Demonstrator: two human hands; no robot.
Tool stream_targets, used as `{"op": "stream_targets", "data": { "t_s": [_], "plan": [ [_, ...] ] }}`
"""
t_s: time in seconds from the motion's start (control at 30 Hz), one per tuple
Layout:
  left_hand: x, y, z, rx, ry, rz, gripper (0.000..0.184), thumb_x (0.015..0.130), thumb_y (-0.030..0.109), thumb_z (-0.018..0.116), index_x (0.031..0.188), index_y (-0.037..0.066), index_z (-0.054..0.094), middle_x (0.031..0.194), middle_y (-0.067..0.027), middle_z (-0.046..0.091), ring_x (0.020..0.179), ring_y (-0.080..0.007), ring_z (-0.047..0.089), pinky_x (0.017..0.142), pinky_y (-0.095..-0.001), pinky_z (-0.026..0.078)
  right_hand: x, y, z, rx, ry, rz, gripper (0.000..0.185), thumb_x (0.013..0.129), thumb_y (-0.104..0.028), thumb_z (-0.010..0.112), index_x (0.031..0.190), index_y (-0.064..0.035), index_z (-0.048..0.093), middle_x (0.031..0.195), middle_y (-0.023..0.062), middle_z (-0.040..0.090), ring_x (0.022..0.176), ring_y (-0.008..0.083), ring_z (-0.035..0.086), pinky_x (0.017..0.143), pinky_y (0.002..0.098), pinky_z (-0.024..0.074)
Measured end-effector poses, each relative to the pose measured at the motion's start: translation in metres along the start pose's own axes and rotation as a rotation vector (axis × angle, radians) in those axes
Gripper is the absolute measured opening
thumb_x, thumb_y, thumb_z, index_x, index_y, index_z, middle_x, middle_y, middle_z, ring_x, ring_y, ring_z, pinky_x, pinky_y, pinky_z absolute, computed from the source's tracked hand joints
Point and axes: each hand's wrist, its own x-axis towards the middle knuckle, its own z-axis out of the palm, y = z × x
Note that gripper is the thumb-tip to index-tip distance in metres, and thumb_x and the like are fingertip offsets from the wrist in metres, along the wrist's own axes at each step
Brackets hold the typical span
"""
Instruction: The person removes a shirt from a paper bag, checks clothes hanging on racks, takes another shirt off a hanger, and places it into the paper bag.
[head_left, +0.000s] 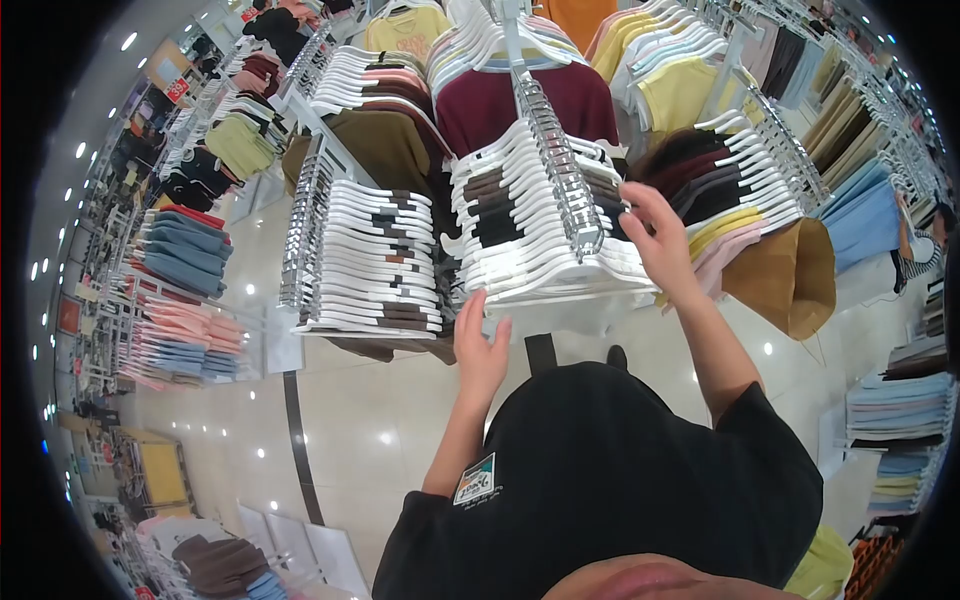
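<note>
My left hand [480, 345] is at the near left end of the middle row of white hangers [520, 270], fingers stretched up and thumb apart. Its fingertips are close to the nearest hanger; whether they touch it I cannot tell. My right hand [655, 240] is raised at the right side of the same row, fingers spread and slightly bent, beside the hanger ends. The hangers hang on a chrome rail [560, 165] with ring-like dividers. Dark and brown garments [490, 205] show between them, while the foremost hangers look white with pale cloth below.
To the left stands another row of white hangers [380, 260] with dark clothes. On the right hang dark, yellow and pink tops beside a brown garment [785, 275]. A maroon top [525, 105] hangs behind. Folded-looking blue and pink clothes line the left racks. Shiny tiled floor [370, 430] lies below.
</note>
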Motion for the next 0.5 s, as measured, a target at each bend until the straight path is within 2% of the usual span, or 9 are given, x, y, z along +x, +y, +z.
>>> {"op": "stream_targets", "data": {
  "t_s": [0.07,0.2,0.27,0.3,0.37,0.4,0.47,0.5],
  "plan": [
    [0.026,0.026,0.000,-0.070,0.020,0.036,0.055,0.092,0.022,0.069,0.139,-0.001,0.052,0.139,-0.0210,0.055,0.128,-0.0377,0.052,0.108,-0.0450,0.041,0.032,-0.001,0.009,0.026,-0.019,-0.018,0.038,0.093,-0.011,0.068,0.130,-0.0008,0.061,0.130,0.0126,0.062,0.119,0.0222,0.060,0.097,0.0339,0.0478],
    [0.080,0.086,0.004,-0.134,-0.049,0.404,0.062,0.091,0.029,0.070,0.140,-0.005,0.050,0.144,-0.0243,0.050,0.135,-0.0403,0.046,0.112,-0.0455,0.037,0.103,0.010,0.039,-0.018,-0.141,0.004,0.046,0.097,-0.020,0.067,0.136,0.0002,0.056,0.134,0.0160,0.061,0.118,0.0260,0.061,0.099,0.0354,0.0485],
    [0.100,0.109,0.016,-0.116,-0.071,0.510,0.065,0.090,0.030,0.071,0.139,-0.007,0.050,0.144,-0.0268,0.049,0.137,-0.0423,0.044,0.114,-0.0464,0.036,0.142,0.026,0.058,0.030,-0.225,0.036,0.057,0.095,-0.029,0.069,0.139,0.0022,0.053,0.136,0.0204,0.059,0.119,0.0295,0.062,0.100,0.0361,0.0479],
    [0.108,0.117,0.024,-0.110,-0.066,0.510,0.065,0.090,0.030,0.071,0.139,-0.007,0.050,0.144,-0.0268,0.049,0.137,-0.0423,0.044,0.114,-0.0464,0.036,0.163,0.037,0.067,0.035,-0.228,0.030,0.057,0.095,-0.029,0.069,0.139,0.0022,0.053,0.136,0.0204,0.059,0.119,0.0295,0.062,0.100,0.0361,0.0479],
    [0.120,0.130,0.039,-0.049,-0.077,0.537,0.061,0.088,0.021,0.071,0.137,-0.009,0.051,0.146,-0.0266,0.048,0.138,-0.0422,0.044,0.114,-0.0470,0.036,0.200,0.055,0.083,-0.191,-0.263,-0.055,0.067,0.092,-0.035,0.071,0.140,0.0059,0.050,0.134,0.0246,0.059,0.119,0.0343,0.062,0.102,0.0382,0.0475],
    [0.122,0.131,0.045,-0.038,-0.067,0.537,0.061,0.088,0.021,0.071,0.137,-0.009,0.051,0.146,-0.0266,0.048,0.138,-0.0422,0.044,0.114,-0.0470,0.036,0.208,0.056,0.088,-0.184,-0.268,-0.067,0.067,0.092,-0.035,0.071,0.140,0.0059,0.050,0.134,0.0246,0.059,0.119,0.0343,0.062,0.102,0.0382,0.0475],
    [0.126,0.129,0.057,0.057,-0.073,0.498,0.057,0.088,0.020,0.071,0.133,-0.010,0.053,0.146,-0.0276,0.048,0.139,-0.0430,0.042,0.114,-0.0476,0.036,0.225,0.058,0.098,-0.500,-0.313,-0.113,0.071,0.091,-0.038,0.068,0.140,0.0087,0.047,0.139,0.0270,0.054,0.126,0.0379,0.056,0.106,0.0415,0.0441],
    [0.128,0.127,0.059,0.071,-0.061,0.501,0.057,0.088,0.020,0.071,0.133,-0.010,0.053,0.146,-0.0276,0.048,0.139,-0.0430,0.042,0.114,-0.0476,0.036,0.230,0.063,0.103,-0.490,-0.313,-0.129,0.071,0.091,-0.038,0.068,0.140,0.0087,0.047,0.139,0.0270,0.054,0.126,0.0379,0.056,0.106,0.0415,0.0441]
  ]
}}
